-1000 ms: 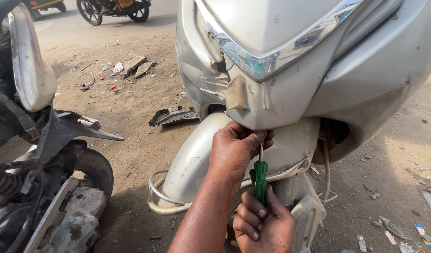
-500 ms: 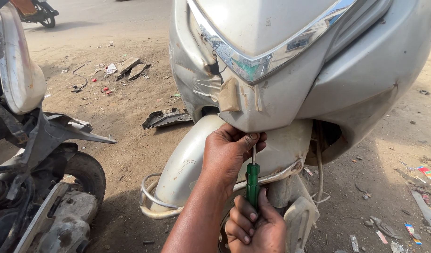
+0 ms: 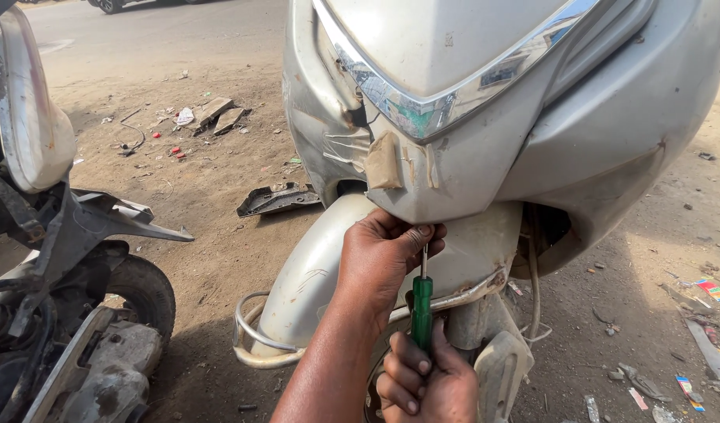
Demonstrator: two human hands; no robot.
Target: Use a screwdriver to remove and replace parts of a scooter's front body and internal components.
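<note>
A silver scooter front panel fills the upper view, dented, with tan tape patches below the headlight. My left hand grips the panel's lower tip, just above the pale front mudguard. My right hand holds a green-handled screwdriver upright. Its metal shaft points up into the underside of the panel, right beside my left fingers. The screw itself is hidden.
Another stripped scooter with bare frame and tyre stands at the left. A black plastic piece lies on the dirt behind the mudguard. Scraps are scattered farther back, and coloured litter lies at the right.
The view has shifted slightly. Both hands and the screwdriver stay at the same spot under the panel tip.
</note>
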